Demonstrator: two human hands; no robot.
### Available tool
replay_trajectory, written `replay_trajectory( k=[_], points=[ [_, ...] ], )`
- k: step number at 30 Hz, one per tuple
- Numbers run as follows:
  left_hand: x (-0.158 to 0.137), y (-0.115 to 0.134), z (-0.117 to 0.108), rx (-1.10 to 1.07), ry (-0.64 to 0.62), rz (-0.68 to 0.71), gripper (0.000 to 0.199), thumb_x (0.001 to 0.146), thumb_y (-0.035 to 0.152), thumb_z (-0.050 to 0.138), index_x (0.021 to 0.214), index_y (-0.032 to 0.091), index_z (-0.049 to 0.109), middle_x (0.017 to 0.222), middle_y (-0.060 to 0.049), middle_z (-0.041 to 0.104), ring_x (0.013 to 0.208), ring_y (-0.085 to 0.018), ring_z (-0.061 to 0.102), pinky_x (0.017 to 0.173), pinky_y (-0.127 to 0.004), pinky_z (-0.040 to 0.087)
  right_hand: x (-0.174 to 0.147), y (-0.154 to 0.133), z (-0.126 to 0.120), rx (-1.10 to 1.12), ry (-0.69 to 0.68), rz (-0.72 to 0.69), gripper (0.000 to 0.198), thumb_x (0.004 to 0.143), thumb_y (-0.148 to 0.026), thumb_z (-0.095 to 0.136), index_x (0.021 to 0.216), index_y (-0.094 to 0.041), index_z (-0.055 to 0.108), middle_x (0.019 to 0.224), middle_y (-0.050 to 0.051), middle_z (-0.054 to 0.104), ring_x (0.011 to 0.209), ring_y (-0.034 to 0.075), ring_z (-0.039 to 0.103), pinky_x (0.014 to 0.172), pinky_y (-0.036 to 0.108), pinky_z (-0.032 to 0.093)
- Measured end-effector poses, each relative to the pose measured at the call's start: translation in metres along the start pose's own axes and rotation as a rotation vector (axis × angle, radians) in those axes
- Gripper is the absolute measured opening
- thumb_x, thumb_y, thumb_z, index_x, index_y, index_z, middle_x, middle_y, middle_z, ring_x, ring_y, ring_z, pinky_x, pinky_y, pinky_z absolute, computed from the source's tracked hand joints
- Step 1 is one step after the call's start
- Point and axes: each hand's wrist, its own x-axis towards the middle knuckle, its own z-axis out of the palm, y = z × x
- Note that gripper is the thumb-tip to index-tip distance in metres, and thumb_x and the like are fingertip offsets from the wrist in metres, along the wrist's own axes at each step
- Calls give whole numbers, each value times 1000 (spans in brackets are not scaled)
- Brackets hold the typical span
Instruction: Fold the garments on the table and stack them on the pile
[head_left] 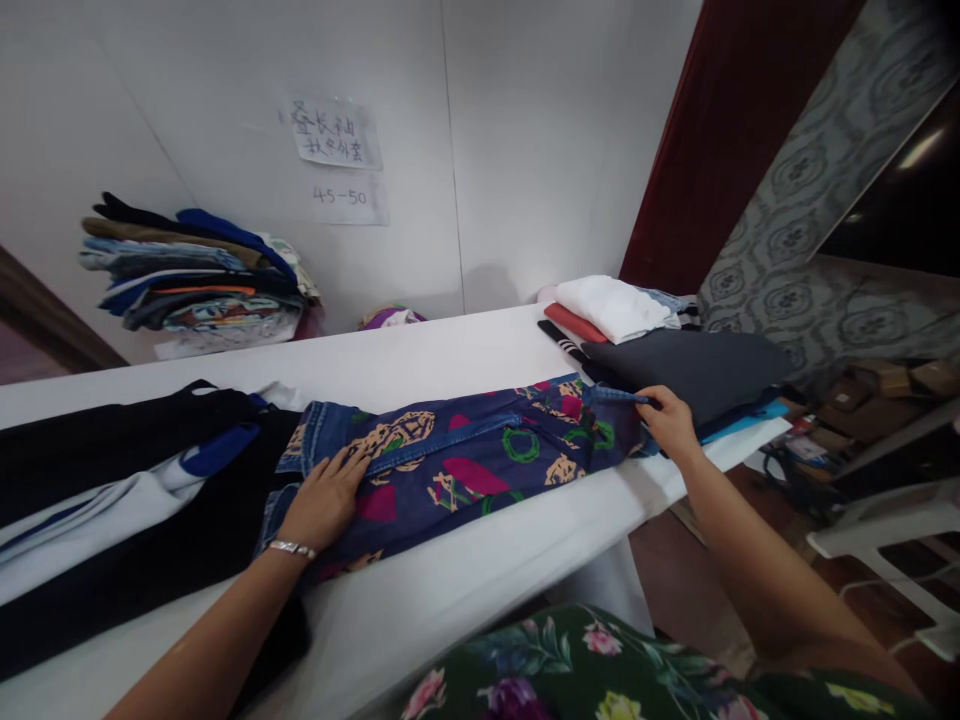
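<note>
A patterned garment [480, 450], dark blue with magenta, green and tan shapes and denim trim, lies stretched lengthwise on the white table. My left hand [324, 500], a bracelet at its wrist, rests flat on the garment near its denim-edged left end, fingers extended. At the other end, my right hand [670, 420] pinches a narrow strip of the denim trim and holds it slightly raised. Black clothing [225, 470] lies just left of the garment, partly beneath its denim end.
Folded clothes [202, 280] are stacked high at the back left. A dark grey garment [697, 370] lies at the right end of the white table [450, 350], below a folded white garment [619, 308]. A white plastic stool [892, 530] stands at the right. Paper signs [334, 135] hang on the wall.
</note>
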Motion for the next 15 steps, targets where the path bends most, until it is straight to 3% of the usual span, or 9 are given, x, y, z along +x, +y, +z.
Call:
replay_trajectory(
  k=[4,8,12,15],
  points=[
    [6,-4,-4,0,-51,-4,59,74,6,39,130,15,56,140,-9,50,135,-27,38,109,-45,30,-17,-44,-20,443,225,-168,4,76,-24,60,73,-22,59,101,5,65,101,23,61,92,42,48],
    [18,17,-24,-101,-21,-13,53,74,9,43,124,16,59,138,-10,52,133,-26,41,109,-47,32,-32,-87,-26,659,277,-247,7,77,-19,61,73,-22,57,106,4,65,110,25,60,97,50,45],
    [23,84,-56,-425,95,190,44,86,31,49,126,16,56,133,-12,56,126,-23,49,109,-42,35,-46,-122,-22,729,255,-397,13,78,-12,59,77,-25,62,102,1,67,111,26,60,98,54,44],
    [16,144,-76,-669,100,317,64,82,44,58,139,20,42,139,-11,51,128,-25,47,107,-43,38,-57,-146,-15,682,115,-544,24,78,-7,56,87,-27,65,106,2,66,112,27,59,97,54,46]
  ],
)
